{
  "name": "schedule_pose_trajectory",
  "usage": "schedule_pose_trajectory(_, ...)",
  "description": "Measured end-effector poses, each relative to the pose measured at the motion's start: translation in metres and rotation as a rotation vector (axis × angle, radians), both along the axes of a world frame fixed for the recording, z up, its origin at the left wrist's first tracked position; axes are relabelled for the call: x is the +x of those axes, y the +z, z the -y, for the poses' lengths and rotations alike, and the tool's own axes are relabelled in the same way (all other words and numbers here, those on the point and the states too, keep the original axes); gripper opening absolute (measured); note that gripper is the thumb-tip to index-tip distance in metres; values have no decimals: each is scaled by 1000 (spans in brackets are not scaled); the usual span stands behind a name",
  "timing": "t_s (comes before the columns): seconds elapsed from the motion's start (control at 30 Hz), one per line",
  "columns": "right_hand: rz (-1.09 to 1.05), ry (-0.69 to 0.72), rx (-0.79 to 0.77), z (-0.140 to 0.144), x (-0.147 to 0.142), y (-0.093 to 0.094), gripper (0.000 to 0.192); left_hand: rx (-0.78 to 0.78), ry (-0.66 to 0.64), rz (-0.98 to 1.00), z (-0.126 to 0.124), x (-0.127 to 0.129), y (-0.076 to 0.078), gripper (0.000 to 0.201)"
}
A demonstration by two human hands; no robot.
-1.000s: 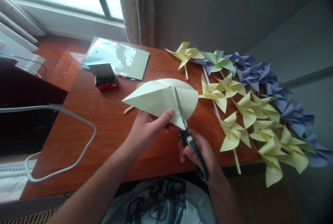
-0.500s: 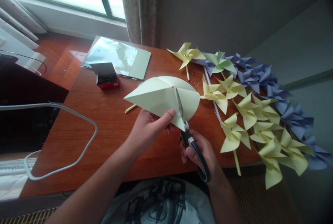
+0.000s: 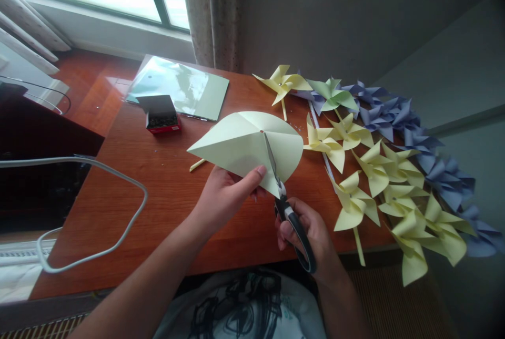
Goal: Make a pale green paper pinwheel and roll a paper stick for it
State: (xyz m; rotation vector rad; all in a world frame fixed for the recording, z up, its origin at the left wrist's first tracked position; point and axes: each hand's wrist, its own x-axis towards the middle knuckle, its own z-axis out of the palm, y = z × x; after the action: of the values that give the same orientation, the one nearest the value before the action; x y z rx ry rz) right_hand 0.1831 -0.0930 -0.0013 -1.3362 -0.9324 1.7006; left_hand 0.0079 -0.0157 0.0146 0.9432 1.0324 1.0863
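Observation:
A pale yellow sheet of paper [image 3: 232, 144] with creases and a small reddish mark near its middle is held above the table. My left hand [image 3: 226, 192] grips its near edge, thumb on top and the other fingers mostly hidden underneath. In my right hand [image 3: 305, 223] is a pair of scissors [image 3: 294, 221] with black and grey handles. Their blades lie across the paper, the tip close to the red mark. Behind the paper's left side a thin yellow stick [image 3: 197, 164] shows partly.
Several yellow paper pinwheels [image 3: 355, 199] lie to the right, with purple ones [image 3: 445, 171] beyond and a green one [image 3: 333, 94]. A small red box [image 3: 163, 127] of dark bits stands open near a glossy pack of paper [image 3: 177, 86]. A white cable [image 3: 134, 223] loops at left.
The far edge of the paper has risen slightly, and the scissor handles have shifted a little. Both hands keep nearly the same place and hold.

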Motion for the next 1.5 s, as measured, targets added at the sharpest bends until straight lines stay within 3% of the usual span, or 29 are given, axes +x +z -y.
schedule_pose_trajectory(1.0,60,28,-6,0,3,0,42,-11,-2,18,1,-1,-2,17)
schedule_pose_trajectory(1.5,-45,18,35,0,-3,-1,46,-24,-2,51,0,0,2,18)
